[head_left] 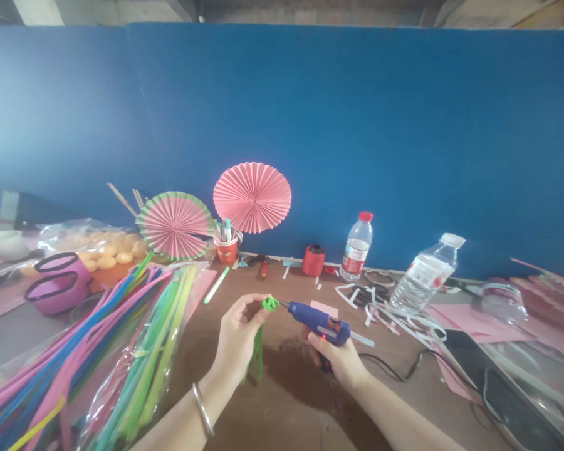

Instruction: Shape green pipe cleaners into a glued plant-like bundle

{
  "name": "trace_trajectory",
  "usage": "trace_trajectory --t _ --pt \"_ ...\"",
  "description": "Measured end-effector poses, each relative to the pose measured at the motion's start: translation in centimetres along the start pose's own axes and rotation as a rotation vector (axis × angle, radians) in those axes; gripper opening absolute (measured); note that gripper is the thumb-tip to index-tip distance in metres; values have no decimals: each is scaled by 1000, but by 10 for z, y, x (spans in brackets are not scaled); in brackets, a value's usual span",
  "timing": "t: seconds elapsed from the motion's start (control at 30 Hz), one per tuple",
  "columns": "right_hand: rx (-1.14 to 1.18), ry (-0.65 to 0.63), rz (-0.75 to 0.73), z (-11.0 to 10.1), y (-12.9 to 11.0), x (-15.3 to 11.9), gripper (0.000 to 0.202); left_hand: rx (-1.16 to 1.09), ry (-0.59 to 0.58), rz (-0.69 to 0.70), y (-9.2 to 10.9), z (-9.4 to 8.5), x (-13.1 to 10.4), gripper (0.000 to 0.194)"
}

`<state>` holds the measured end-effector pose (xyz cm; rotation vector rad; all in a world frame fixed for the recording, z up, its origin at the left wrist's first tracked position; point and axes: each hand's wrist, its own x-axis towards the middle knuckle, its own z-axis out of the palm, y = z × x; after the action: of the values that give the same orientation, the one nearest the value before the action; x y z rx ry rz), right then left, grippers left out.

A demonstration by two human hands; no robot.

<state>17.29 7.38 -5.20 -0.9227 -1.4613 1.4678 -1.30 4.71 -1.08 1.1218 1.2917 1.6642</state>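
Just below the middle of the frame there's a bright green craft piece (269, 304), its top curled into a little rounded bunch with skinny green strands (259, 357) hanging below. Right beside it, a bit right of center, is a dark blue glue gun (316, 321) tilted nozzle-up toward the left, tiny red light (324, 337) glowing, and 1 whitish glue stick (363, 339) poking out the back; can't tell if the tip's touching the green.

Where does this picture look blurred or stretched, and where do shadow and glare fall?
In the head view, the pink paper at the far right looks smeared and stretched; in the head view, a soft shadow lies on the brown table below the blue glue gun; in the head view, glare streaks the clear plastic bag at lower left.
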Motion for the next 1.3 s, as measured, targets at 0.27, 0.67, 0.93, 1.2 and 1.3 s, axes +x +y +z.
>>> trace_trajectory --t 0.27,0.67,0.93,1.2,1.3 --pt "-5 -8 -31 -2 3 0 34 -11 -3 -2 -2 1 1 19" --pt "-534 19 -435 -3 -21 -5 6 -55 17 -38 -3 1 1 23" --pt "-639 34 -566 -4 -19 -7 6 -75 31 -53 -4 1 1 24" --pt "-633 55 -529 -3 -22 -6 2 -91 34 -61 -3 1 0 25" --pt "-625 59 -528 -3 -21 -6 3 -101 23 -73 -4 1 0 25"
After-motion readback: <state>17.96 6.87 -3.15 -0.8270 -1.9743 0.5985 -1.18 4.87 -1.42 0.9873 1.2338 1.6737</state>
